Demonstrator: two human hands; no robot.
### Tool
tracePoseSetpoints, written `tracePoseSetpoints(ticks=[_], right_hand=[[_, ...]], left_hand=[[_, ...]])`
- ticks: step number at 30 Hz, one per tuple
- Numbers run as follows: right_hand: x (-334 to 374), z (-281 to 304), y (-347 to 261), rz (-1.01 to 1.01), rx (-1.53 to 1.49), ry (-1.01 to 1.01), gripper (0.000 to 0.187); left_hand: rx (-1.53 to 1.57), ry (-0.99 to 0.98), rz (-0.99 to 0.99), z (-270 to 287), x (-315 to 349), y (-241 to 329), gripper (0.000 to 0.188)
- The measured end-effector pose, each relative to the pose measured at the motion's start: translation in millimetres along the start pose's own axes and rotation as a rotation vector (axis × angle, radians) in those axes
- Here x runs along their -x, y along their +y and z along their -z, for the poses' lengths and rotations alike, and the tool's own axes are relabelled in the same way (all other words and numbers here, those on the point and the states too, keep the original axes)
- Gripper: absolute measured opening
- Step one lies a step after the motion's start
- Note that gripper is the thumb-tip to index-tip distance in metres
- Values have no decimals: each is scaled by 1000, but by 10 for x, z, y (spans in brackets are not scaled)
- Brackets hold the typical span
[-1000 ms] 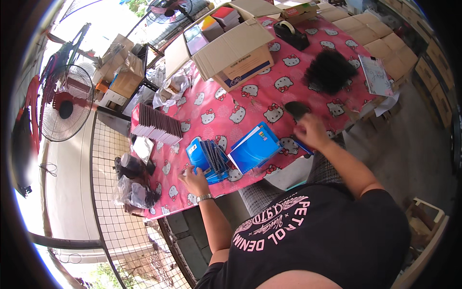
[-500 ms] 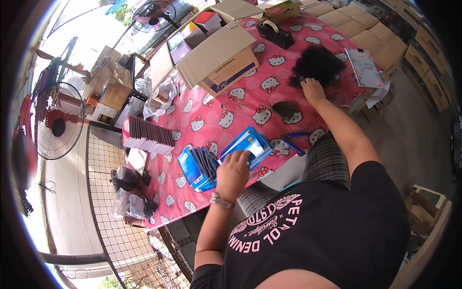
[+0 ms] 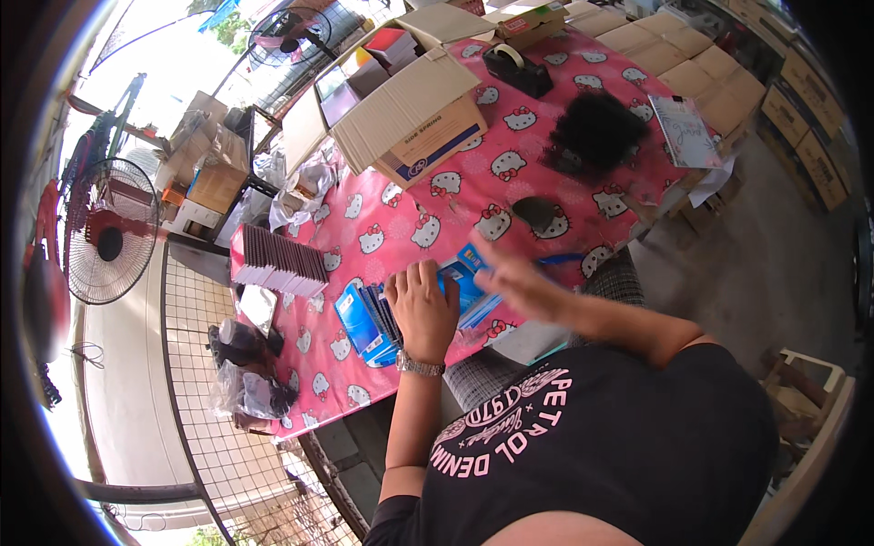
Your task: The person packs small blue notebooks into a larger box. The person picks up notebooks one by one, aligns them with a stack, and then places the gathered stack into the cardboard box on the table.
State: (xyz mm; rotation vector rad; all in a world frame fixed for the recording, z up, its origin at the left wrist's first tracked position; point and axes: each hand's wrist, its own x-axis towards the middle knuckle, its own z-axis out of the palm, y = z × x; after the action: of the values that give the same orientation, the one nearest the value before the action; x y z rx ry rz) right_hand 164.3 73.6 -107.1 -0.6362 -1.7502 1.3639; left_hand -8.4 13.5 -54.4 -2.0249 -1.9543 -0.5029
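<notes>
My left hand (image 3: pixel 424 305) lies with outstretched fingers over the blue booklets, between a fanned row (image 3: pixel 360 326) and a flat stack (image 3: pixel 466 273). Its palm hides what is under it. To the right, my right hand (image 3: pixel 523 284) hovers by the flat stack, smeared by motion; whether it holds anything does not show. Farther off on the table lies a black, fuzzy, mesh-like bundle (image 3: pixel 596 132). A dark, rounded flat piece (image 3: pixel 534 214) sits between the bundle and the booklets. A blue slim tool (image 3: pixel 561 258) is partly visible beyond my right hand.
The table has a pink patterned cover (image 3: pixel 428 205). On it stand an open carton (image 3: pixel 428 141) with boxes inside, a tape dispenser (image 3: pixel 517 71), a row of dark-edged booklets (image 3: pixel 278 259) and a pale notebook (image 3: pixel 685 132). A fan (image 3: pixel 109 241) is at left.
My right hand has left the black fuzzy bundle and swung back toward me to the blue stack. My left hand has shifted slightly left and flattened over the booklets.
</notes>
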Motion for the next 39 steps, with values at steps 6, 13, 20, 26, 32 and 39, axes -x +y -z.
tracePoseSetpoints(ticks=[6,13,20,26,32,39], right_hand=[[-160,77,-267,81,172,-63,34],[-440,399,-263,448,544,-128,21],[-391,356,-343,319,342,-193,26],[-419,367,-238,371,317,-141,27],[-436,380,-212,380,285,-211,25],[-426,333,-332,298,335,-258,32]], left_hand=[[37,86,-53,-18,104,-13,18],[97,98,-84,4,142,-11,18],[107,83,-89,38,154,-24,17],[109,92,-88,9,119,-26,16],[98,65,-68,39,112,-2,18],[121,129,-36,-3,129,47,25]])
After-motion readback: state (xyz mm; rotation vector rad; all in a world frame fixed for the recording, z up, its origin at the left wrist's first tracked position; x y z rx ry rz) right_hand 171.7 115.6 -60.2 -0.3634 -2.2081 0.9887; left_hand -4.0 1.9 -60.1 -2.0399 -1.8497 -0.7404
